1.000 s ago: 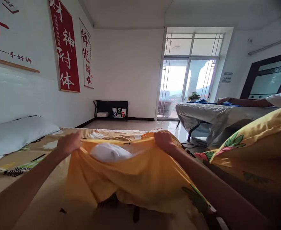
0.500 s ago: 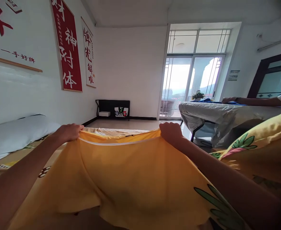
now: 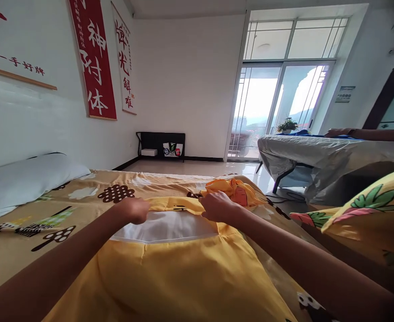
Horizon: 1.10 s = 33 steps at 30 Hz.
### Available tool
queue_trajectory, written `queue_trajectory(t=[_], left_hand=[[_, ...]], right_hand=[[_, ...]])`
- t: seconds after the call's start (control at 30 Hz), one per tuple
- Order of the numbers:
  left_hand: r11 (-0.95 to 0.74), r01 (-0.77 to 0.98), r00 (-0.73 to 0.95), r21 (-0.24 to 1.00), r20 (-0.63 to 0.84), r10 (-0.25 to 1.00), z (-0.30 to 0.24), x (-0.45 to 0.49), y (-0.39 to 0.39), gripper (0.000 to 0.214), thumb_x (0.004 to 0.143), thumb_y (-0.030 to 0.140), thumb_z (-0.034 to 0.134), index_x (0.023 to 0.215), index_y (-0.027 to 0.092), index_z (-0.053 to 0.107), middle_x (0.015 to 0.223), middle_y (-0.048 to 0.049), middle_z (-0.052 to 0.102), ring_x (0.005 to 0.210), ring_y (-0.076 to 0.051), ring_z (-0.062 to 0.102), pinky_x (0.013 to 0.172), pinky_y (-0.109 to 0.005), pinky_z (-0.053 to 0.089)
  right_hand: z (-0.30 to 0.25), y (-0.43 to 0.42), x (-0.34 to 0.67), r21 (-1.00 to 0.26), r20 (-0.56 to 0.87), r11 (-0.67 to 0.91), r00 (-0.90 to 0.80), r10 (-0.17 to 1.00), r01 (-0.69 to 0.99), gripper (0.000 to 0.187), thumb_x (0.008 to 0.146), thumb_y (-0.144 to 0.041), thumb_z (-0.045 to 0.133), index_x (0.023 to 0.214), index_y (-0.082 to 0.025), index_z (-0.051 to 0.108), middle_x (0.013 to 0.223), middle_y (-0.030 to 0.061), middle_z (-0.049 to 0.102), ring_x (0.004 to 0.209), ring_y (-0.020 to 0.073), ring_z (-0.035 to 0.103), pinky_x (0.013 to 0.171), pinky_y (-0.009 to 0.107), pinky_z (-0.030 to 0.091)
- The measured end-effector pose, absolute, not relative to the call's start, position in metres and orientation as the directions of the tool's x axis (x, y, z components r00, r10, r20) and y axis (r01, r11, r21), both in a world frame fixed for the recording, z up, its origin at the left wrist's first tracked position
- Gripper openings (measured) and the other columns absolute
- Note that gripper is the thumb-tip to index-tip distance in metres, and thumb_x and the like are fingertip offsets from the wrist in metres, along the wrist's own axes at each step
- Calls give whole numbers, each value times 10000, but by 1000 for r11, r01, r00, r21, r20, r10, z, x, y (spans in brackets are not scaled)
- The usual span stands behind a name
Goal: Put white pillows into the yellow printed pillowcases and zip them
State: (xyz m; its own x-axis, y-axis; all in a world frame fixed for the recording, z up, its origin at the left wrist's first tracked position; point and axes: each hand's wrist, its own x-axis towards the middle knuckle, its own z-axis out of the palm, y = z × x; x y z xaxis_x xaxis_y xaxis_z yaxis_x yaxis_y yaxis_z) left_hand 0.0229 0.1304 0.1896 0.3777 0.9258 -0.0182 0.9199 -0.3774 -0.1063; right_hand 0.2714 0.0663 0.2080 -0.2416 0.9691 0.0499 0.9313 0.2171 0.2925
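Pinching the yellow cover at six o'clock, the left hand grips its far rim toward eleven, the right hand likewise toward one; the white insert appears inside, the cover not yet closed.

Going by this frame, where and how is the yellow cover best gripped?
The yellow cover is probably best held by the far rim of its opening, a hand at each end, coming in from left and right. That rim forms a narrow strip beyond the white fabric, likely easy to pinch; the left hand and right hand hold it there.
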Motion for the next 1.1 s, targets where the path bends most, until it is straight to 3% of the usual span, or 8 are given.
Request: queue_trajectory(t=[0.13,0.27,0.33,0.4,0.53,0.83,0.97,1.1], left_hand=[[-338,934,354,-116,173,919,201,37,144,353,876,290,493,1156,144,653,1275,-165,620,1207,-309,547,1044,-483,364],[-286,957,277,-48,439,855,163,40,166,550,987,389,277,1427,82,401,1556,-178,272,1453,-282,225,1169,-525,163],[-281,959,262,-16,418,870,114,43,172,543,976,401,325,1397,85,458,1526,-177,331,1431,-299,286,1155,-537,229],[-285,958,261,14,361,895,60,46,174,484,949,365,402,1325,98,553,1394,-161,521,1329,-291,460,1110,-473,359],[-277,959,234,62,376,896,-7,45,181,493,954,337,362,1337,87,545,1381,-155,531,1307,-283,487,1111,-475,367],[-308,943,237,125,398,886,-4,34,181,485,969,349,315,1325,137,567,1382,-128,539,1317,-258,481,1121,-460,364],[-308,936,228,170,373,899,-2,33,179,474,965,332,314,1320,148,569,1389,-129,534,1329,-251,467,1132,-457,343],[-293,930,208,221,341,917,4,36,174,490,959,318,284,1317,132,562,1391,-141,534,1338,-262,455,1138,-470,324]], right_hand=[[223,86,263,247,240,227,-287,928,942,341,915,-332,536,1177,-128,612,1204,155,632,1140,272,574,995,411,378],[179,115,268,-61,427,228,-181,886,972,453,971,-421,414,1336,-166,497,1465,139,435,1334,257,402,1098,413,262],[133,125,270,-151,378,191,-122,918,970,483,981,-429,370,1376,-169,468,1494,139,404,1365,252,373,1096,414,277],[84,133,271,-223,273,148,-84,958,964,465,972,-395,384,1354,-164,510,1407,129,522,1310,234,460,1064,385,341],[27,145,275,-335,217,128,-55,975,933,511,986,-412,321,1405,-160,471,1446,92,485,1361,208,409,1115,376,297],[49,134,321,-492,290,215,-75,954,843,447,938,-432,385,1273,-226,597,1332,34,602,1220,208,552,1047,306,394],[37,131,378,-555,261,0,174,950,832,464,882,-360,388,1221,-128,603,1316,146,593,1237,290,521,1094,447,316],[-1,116,409,-634,153,-179,348,925,753,488,859,-409,351,1174,-145,613,1232,167,638,1178,308,566,1022,456,392]])
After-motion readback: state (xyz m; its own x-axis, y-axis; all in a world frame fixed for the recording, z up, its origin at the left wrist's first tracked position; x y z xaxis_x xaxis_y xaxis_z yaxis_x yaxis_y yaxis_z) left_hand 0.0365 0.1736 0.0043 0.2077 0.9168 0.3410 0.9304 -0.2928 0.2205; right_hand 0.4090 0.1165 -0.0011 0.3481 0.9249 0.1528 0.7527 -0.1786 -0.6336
